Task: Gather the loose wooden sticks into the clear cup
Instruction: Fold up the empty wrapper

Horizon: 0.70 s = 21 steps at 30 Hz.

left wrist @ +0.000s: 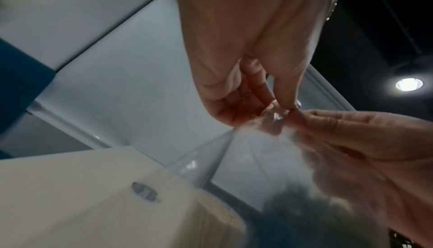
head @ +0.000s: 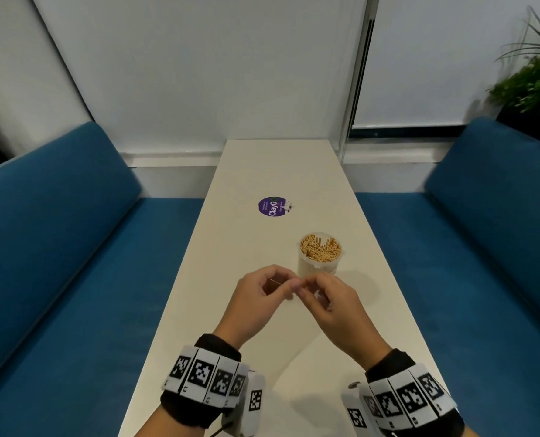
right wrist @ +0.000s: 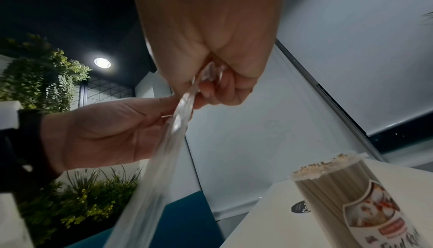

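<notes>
Both hands sit closest to us, and what they're pinching between them is a thin, crinkly, see-through plastic film (right wrist: pixel 174 128), maybe a wrapper or bag, we can't really tell which. From the right wrist view it hangs down from the fingertips in a long strip, so its long axis runs top to bottom, away from the pinch. No loose sticks show in either hand, or anywhere on the table, as far as we can make out.

Our right hand (head: pixel 328 302) has its fingers (right wrist: pixel 208 90) curled and pinched on the film's top edge. Our left hand (head: pixel 261 293) meets it from the other side, thumb and fingers pinching the same edge, so the two sets of fingertips are practically touching over the near half of the long white table (head: pixel 256 171).

Now the bit that matters: the clear plastic cup (head: pixel 320 254) packed with upright wooden sticks (head: pixel 320 247) stands on the table just beyond the hands, a little to the right. So our right hand is the nearer one to it, and the cup's open mouth faces straight up. Looks pretty full already, we'd guess the job's nearly done.

Further out there's a round purple sticker (head: pixel 272 207) on the table, with blue sofas (head: pixel 73 234) either side.
</notes>
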### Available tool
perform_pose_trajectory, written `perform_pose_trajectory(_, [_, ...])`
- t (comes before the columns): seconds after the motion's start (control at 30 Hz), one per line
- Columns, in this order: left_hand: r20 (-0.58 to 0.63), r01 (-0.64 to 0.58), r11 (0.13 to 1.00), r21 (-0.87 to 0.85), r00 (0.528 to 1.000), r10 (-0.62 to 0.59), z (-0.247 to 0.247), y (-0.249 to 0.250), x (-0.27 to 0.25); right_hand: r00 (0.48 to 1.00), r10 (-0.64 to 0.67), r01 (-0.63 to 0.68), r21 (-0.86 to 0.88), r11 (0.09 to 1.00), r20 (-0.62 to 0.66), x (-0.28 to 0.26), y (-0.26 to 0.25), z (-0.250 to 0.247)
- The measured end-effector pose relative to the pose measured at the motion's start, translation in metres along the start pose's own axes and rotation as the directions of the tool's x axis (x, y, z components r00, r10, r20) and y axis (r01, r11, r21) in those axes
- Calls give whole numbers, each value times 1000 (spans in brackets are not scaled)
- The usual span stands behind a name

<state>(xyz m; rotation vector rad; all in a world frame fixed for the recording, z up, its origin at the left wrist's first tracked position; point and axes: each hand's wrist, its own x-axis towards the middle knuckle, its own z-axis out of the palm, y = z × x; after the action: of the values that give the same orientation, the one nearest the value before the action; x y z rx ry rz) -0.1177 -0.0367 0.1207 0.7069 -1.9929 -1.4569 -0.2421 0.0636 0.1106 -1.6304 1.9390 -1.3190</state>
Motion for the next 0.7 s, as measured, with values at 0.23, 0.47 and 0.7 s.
perform_pose_trajectory(0.23, [-53,16,996,-89,998,-20,-5,-5,-4,998,45,-42,-72,997,44,4,3,-2])
perform_pose_trajectory(0.47, [-62,-17,1000,-13,998,16,-7,-4,-10,997,-24,31,-95,995,74,5,-3,-1])
perform_pose_trajectory(0.7, [-204,-26,999,-45,979,17,-10,-6,-16,1000,14,-13,-57,998,14,2,2,-11])
